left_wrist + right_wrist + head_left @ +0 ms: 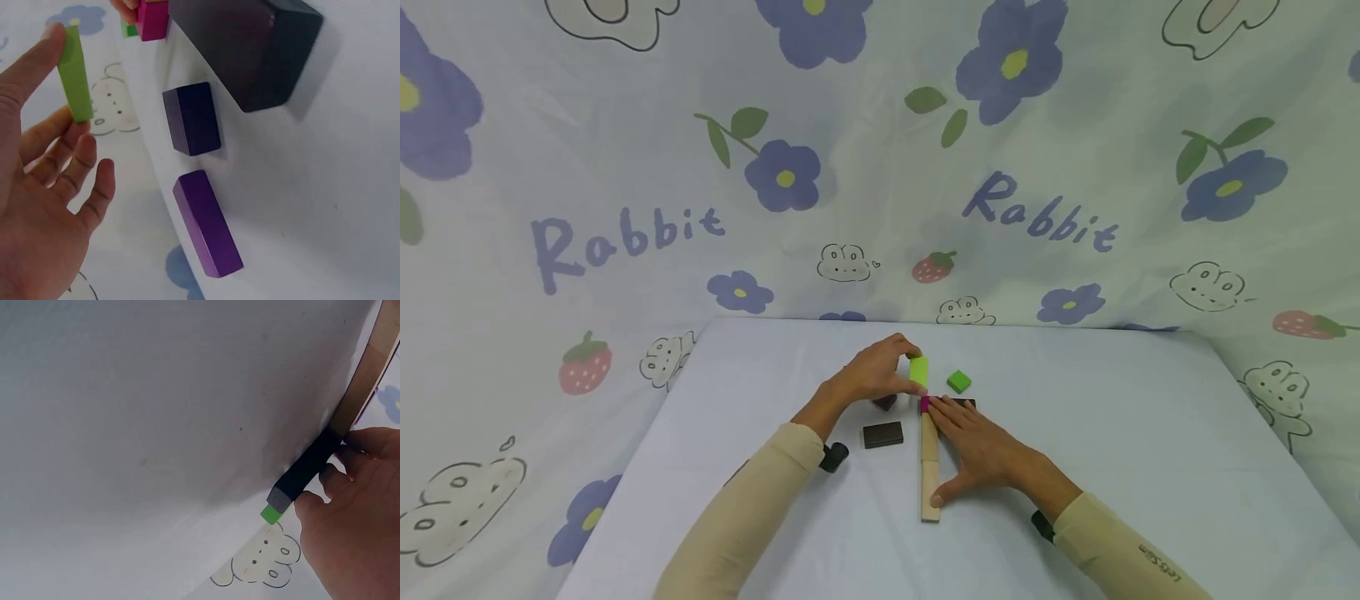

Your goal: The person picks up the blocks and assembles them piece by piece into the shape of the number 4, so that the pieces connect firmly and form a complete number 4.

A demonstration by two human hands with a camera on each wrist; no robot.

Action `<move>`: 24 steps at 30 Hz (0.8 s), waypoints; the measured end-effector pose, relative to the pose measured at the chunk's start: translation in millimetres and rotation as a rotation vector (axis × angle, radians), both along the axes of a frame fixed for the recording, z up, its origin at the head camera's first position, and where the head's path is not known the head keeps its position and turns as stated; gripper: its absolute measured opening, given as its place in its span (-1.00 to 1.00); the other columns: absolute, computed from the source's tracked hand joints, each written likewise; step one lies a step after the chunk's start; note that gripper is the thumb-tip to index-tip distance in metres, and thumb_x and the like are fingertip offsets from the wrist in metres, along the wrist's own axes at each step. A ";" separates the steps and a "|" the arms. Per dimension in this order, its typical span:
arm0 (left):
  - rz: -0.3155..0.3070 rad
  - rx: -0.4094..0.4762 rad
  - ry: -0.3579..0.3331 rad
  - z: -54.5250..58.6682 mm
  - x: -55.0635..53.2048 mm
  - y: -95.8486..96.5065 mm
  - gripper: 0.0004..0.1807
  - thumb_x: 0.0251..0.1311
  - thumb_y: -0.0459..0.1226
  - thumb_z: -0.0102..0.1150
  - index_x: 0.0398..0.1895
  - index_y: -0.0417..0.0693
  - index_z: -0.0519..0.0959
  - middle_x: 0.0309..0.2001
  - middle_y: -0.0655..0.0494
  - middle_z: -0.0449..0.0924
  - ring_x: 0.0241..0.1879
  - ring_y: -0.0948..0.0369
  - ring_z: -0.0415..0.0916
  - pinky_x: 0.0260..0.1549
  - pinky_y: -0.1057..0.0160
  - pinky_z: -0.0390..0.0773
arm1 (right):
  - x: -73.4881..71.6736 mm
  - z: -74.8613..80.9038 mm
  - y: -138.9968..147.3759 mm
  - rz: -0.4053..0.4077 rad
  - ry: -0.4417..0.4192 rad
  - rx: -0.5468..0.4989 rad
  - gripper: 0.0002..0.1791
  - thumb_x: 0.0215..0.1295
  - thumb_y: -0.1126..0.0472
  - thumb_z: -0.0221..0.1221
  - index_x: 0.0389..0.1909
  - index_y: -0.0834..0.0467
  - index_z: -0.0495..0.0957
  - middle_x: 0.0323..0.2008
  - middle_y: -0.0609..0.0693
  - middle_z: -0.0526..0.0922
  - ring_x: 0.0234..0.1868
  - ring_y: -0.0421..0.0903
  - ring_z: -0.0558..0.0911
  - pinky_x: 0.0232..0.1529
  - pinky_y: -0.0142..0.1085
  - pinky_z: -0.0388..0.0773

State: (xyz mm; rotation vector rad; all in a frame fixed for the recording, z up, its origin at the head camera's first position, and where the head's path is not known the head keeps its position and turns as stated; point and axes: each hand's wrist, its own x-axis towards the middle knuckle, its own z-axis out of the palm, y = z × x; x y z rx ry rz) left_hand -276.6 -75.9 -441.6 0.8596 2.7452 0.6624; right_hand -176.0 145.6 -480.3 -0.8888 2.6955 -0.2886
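Observation:
My left hand (880,371) pinches a lime-green block (919,373) between thumb and fingertips, holding it upright at the far end of a wooden row. In the left wrist view its other fingers are spread loosely below the lime block (76,78). The row consists of plain wooden blocks (930,467) lying end to end, with a magenta block (925,405) at the far end. My right hand (981,454) lies along the row's right side, fingers extended. Its fingertips touch near the magenta block and a black block (306,465), while the thumb rests by the row's near end.
A small green block (958,382) lies beyond the right fingertips. Left of the row is a black block (882,434). The left wrist view also shows a navy block (192,119) and a purple block (207,224). A patterned curtain (880,167) hangs behind the white table (1112,417).

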 end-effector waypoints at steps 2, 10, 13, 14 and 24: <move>-0.006 0.007 0.002 -0.6 -1.3 2.2 -0.27 0.09 0.11 0.47 0.26 -0.06 0.56 0.18 0.10 0.50 0.21 0.09 0.47 0.25 0.06 0.43 | 0.2 0.2 -0.2 0.002 -0.002 -0.001 0.54 -0.29 -0.70 0.27 0.62 0.15 -0.02 0.61 0.03 -0.03 0.61 0.05 -0.11 0.52 0.06 -0.12; -0.007 0.004 0.007 -1.5 -5.0 9.0 -0.28 0.10 0.09 0.48 0.25 -0.07 0.55 0.17 0.10 0.50 0.21 0.11 0.48 0.24 0.08 0.43 | -0.7 0.5 1.0 0.016 0.010 -0.020 0.53 -0.26 -0.69 0.27 0.61 0.20 -0.01 0.61 0.07 -0.02 0.60 0.08 -0.09 0.52 0.07 -0.12; -0.004 0.003 0.009 -2.1 -6.4 11.4 -0.28 0.09 0.11 0.47 0.25 -0.06 0.56 0.18 0.11 0.50 0.21 0.10 0.48 0.23 0.07 0.44 | -0.7 0.0 1.4 0.019 0.016 -0.017 0.54 -0.25 -0.69 0.26 0.61 0.20 -0.02 0.61 0.07 -0.02 0.61 0.07 -0.10 0.52 0.06 -0.12; -0.005 0.004 0.007 -2.3 -6.8 12.3 -0.28 0.09 0.11 0.48 0.25 -0.06 0.56 0.18 0.11 0.50 0.21 0.10 0.47 0.23 0.07 0.44 | -0.8 -0.3 1.5 0.020 0.016 -0.020 0.53 -0.25 -0.69 0.26 0.61 0.20 -0.01 0.61 0.07 -0.02 0.60 0.08 -0.09 0.52 0.06 -0.11; -0.011 0.011 -0.002 -4.9 -10.7 19.9 -0.29 0.10 0.08 0.48 0.25 -0.07 0.55 0.20 0.09 0.49 0.22 0.09 0.47 0.24 0.04 0.44 | -1.1 0.0 1.8 0.025 0.007 -0.029 0.52 -0.24 -0.69 0.26 0.60 0.21 0.01 0.60 0.10 0.01 0.60 0.09 -0.07 0.52 0.09 -0.11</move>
